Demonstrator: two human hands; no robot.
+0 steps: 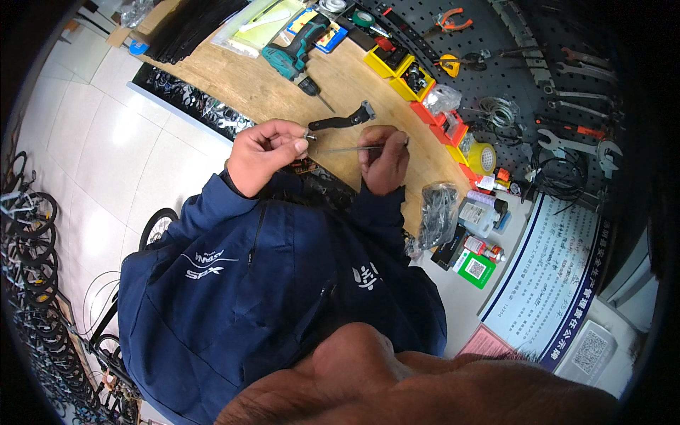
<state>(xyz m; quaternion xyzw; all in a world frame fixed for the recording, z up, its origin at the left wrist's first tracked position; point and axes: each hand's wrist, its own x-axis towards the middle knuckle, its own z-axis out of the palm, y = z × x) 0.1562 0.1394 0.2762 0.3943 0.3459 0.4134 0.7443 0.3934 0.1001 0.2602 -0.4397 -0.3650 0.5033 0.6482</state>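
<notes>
Thin metal rod [347,149] runs between both hands: left hand [263,154] pinches one end, right hand [384,159] grips other.

Wooden workbench [269,92]; black pegboard [510,42]; white tiled floor [92,149]

I count one cordless drill [294,53], one black brake lever [343,120], one thin rod [350,149], two yellow bins [400,71], one yellow tape roll [483,158].
</notes>
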